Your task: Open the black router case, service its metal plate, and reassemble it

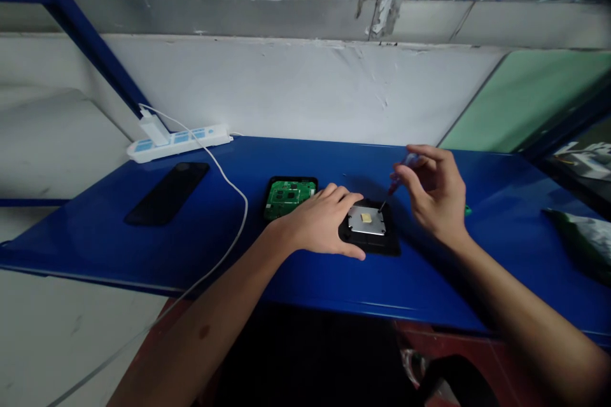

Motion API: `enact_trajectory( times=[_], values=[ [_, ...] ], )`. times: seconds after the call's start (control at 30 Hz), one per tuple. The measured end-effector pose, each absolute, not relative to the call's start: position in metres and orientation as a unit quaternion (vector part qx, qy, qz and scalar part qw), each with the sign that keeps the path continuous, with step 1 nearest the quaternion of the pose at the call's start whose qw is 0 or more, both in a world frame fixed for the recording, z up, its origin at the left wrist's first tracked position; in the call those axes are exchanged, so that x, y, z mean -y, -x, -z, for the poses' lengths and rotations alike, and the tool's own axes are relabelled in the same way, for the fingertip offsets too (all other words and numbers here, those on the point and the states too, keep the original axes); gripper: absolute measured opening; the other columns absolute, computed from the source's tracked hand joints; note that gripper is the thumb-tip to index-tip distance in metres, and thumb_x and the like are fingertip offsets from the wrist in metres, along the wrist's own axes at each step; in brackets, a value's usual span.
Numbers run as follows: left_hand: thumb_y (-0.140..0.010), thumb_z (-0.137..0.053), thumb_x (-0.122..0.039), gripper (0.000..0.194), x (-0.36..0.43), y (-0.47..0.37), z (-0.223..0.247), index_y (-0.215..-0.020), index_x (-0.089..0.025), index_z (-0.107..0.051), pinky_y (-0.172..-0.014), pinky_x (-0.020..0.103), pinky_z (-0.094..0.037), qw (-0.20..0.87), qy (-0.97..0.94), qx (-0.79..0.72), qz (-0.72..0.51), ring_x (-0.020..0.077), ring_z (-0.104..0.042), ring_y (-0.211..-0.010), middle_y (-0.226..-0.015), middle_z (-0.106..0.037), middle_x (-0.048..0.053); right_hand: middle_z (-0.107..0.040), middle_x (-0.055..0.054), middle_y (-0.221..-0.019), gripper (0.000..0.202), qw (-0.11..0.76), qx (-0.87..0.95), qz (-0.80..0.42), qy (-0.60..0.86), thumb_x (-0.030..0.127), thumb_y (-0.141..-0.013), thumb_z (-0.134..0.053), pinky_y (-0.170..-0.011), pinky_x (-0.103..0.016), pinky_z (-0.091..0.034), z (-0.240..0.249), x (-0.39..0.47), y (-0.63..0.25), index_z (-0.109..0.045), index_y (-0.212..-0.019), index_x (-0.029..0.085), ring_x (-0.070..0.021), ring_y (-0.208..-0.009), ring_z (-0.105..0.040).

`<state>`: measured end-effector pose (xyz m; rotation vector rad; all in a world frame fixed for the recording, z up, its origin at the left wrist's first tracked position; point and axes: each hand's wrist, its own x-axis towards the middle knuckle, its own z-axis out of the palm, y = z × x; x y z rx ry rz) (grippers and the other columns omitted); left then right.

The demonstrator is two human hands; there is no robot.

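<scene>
Under the left hand (321, 221) lay a small black case (370, 235) on the blue table (143, 248). The hand was spread flat, with the fingers pressing on the left edge of the case to keep it from sliding. It was not closed around anything.

Inside the case sat a shiny metal plate (366, 220) with a little yellow square in the middle. The right hand (436, 194) hovered just past the case. Its fingers were pinched shut on a thin screwdriver (396, 181) with a purple handle. The tip pointed down at the top right corner of the plate, and it looked to be touching there.

The case looked light and stiff, so it would likely skid on the smooth table if nobody held it down. The plate looked thin, and the parts under it were probably easy to break. The outer black rim seemed the safe place to hold, not the plate.

Just beyond the left hand lay a second black shell with a green board (289, 195) in it. Farther out to the left of that hand lay a dark phone (168, 193), a white power strip (179, 140) by the wall, and a white cable (233, 203) that ran off the table's edge.
</scene>
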<state>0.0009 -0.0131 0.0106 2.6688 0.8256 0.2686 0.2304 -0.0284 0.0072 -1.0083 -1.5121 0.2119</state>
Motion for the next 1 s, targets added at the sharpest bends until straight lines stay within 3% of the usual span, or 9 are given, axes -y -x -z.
enact_trajectory(
  times=[0.17,0.27,0.43,0.67,1.0],
  values=[
    [-0.071,-0.070,-0.074,0.102,0.0139,-0.0020,-0.0117,-0.147,-0.014,-0.038,-0.107,0.047,-0.040,0.160,-0.938,-0.292,-0.098,0.0330,-0.043,-0.129,-0.138,-0.051,0.014,-0.072,-0.004,-0.101,0.026,0.591,0.671,-0.125,0.429,0.033,-0.099,-0.053,-0.067,-0.037,-0.060,-0.0088,0.0330,-0.2267,-0.054,-0.124,0.030,-0.0192,-0.085,-0.072],
    [-0.071,-0.069,-0.074,0.101,0.0135,-0.0020,-0.0107,-0.147,-0.016,-0.038,-0.108,0.048,-0.040,0.163,-0.936,-0.294,-0.101,0.0332,-0.042,-0.129,-0.139,-0.051,0.014,-0.068,-0.003,-0.102,0.027,0.597,0.666,-0.098,0.436,0.033,-0.093,-0.063,-0.067,-0.035,-0.060,-0.0087,0.0310,-0.2284,-0.057,-0.119,0.030,-0.0173,-0.082,-0.069],
    [-0.071,-0.067,-0.075,0.100,0.0129,-0.0006,-0.0095,-0.148,-0.018,-0.037,-0.105,0.048,-0.041,0.171,-0.936,-0.290,-0.104,0.0334,-0.043,-0.128,-0.138,-0.051,0.013,-0.060,0.001,-0.086,0.026,0.617,0.649,-0.042,0.443,0.031,-0.084,-0.074,-0.065,-0.032,-0.058,-0.0105,0.0280,-0.2315,-0.062,-0.106,0.029,-0.0148,-0.075,-0.064],
    [-0.070,-0.067,-0.078,0.103,0.0120,-0.0008,-0.0082,-0.148,-0.017,-0.037,-0.106,0.046,-0.040,0.164,-0.937,-0.292,-0.101,0.0330,-0.042,-0.129,-0.139,-0.050,0.013,-0.071,-0.005,-0.106,0.023,0.597,0.663,-0.103,0.440,0.034,-0.100,-0.051,-0.072,-0.039,-0.061,-0.0110,0.0344,-0.2292,-0.056,-0.122,0.030,-0.0200,-0.086,-0.073],
    [-0.070,-0.066,-0.078,0.103,0.0117,-0.0009,-0.0077,-0.148,-0.016,-0.037,-0.107,0.046,-0.040,0.160,-0.937,-0.292,-0.102,0.0323,-0.042,-0.128,-0.138,-0.050,0.013,-0.060,-0.002,-0.097,0.030,0.591,0.660,-0.062,0.460,0.034,-0.089,-0.068,-0.068,-0.032,-0.060,-0.0112,0.0333,-0.2286,-0.060,-0.117,0.027,-0.0151,-0.078,-0.066]
  ],
)
